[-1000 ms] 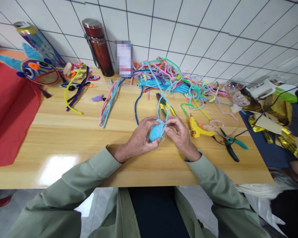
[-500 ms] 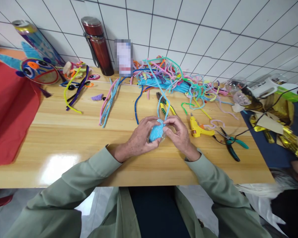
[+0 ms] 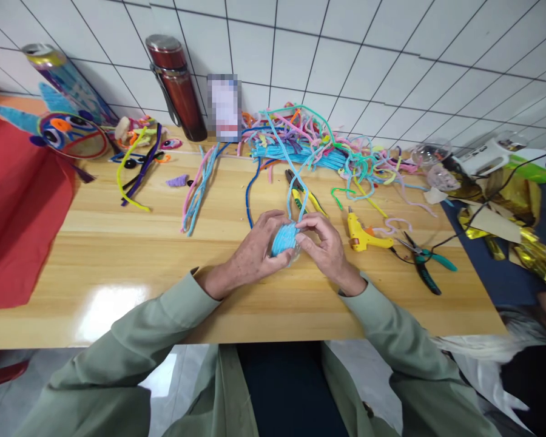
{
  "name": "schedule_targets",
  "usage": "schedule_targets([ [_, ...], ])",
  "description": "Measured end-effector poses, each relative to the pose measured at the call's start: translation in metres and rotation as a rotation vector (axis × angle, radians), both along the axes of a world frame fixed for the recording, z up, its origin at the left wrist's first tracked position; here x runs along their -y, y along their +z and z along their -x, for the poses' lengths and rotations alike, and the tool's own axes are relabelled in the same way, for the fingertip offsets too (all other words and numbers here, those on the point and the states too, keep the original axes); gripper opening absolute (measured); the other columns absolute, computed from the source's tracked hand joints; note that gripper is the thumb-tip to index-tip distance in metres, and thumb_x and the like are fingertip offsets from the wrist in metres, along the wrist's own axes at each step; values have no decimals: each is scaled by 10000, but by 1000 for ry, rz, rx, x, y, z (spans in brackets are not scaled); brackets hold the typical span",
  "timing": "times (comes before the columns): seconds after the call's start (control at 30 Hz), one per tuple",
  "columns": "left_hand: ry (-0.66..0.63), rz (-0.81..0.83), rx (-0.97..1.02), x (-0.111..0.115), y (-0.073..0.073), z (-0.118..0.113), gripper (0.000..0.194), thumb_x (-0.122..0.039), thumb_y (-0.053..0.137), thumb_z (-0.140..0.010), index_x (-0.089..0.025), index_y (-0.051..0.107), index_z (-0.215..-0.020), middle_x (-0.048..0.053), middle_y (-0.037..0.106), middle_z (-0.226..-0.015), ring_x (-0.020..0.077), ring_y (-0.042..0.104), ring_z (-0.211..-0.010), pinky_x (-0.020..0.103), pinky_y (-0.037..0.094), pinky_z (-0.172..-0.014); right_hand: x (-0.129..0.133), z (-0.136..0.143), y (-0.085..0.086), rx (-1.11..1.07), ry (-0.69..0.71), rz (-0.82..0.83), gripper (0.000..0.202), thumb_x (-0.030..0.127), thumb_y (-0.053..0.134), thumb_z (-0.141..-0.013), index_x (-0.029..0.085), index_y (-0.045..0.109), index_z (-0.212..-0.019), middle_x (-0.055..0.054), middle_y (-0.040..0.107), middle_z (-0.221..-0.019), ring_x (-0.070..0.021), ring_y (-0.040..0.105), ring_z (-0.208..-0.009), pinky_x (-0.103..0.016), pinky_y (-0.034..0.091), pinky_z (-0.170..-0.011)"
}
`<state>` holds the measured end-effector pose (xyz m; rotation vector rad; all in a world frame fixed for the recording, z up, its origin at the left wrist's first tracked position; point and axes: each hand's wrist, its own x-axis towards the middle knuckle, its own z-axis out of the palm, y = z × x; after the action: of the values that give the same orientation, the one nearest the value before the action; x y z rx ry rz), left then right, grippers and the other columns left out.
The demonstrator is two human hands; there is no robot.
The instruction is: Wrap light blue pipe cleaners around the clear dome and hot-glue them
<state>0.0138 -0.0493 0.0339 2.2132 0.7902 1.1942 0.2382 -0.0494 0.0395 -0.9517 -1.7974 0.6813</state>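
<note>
L hand (image 3: 257, 246) half-curled, grasping 1 lt-blue pipe-cleaner piece (image 3: 284, 238) w/ clear edging, thumb below, fingers above. R hand (image 3: 323, 246) nearly closed, thumb + index pinching its R edge nr the strand bases. Piece sits btwn both hands, over front-mid of wood table (image 3: 164, 261). 2 lt-blue strands (image 3: 304, 203) run up from it. Tools: 2 pliers, i.e. 1 yellow-handled pair (image 3: 317, 205) just beyond hands, 1 teal-handled pair (image 3: 426, 276) off R; 1 yellow glue gun (image 3: 359, 233) btwn R hand & teal pair. Also 1 red thermos (image 3: 182, 97), 1 tall can (image 3: 73, 79). Pipe-cleaner pile (image 3: 295, 136) at back: too tangled to count.
</note>
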Motion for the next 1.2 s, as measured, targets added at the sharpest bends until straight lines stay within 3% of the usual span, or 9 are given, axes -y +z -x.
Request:
schedule_targets([
  [0.23, 29, -54, 10, -1, -5, -2, 612, -305, 737, -971, -256, 492, -1529, 143, 646, -1417, 321, 628, -1347, 524, 578, -1137, -4, -2, -1, 9, -32, 4, 231, 476, 636, -1094, 304, 786, -1130, -60, 766, -1118, -257, 725, -1071, -442, 614, -935],
  [0.63, 60, -41, 49, 1, -9, -3, 661, -224, 761, -907, -262, 500, -1513, 155, 560, -1456, 335, 570, -1418, 556, 541, -1183, -6, 0, -2, -93, -22, 76, 143, 410, 747, -1032, 300, 802, -1104, -48, 760, -1101, -220, 736, -1007, -374, 642, -849],
  [1.2, -62, 46, -10, -5, -5, 7, 606, -421, 650, -1052, -280, 448, -1605, 181, 519, -1566, 369, 504, -1515, 627, 464, -1262, -9, 1, -5, -84, -76, 118, 250, 516, 720, -1035, 280, 794, -1074, -57, 782, -1098, -229, 737, -1012, -393, 614, -873],
])
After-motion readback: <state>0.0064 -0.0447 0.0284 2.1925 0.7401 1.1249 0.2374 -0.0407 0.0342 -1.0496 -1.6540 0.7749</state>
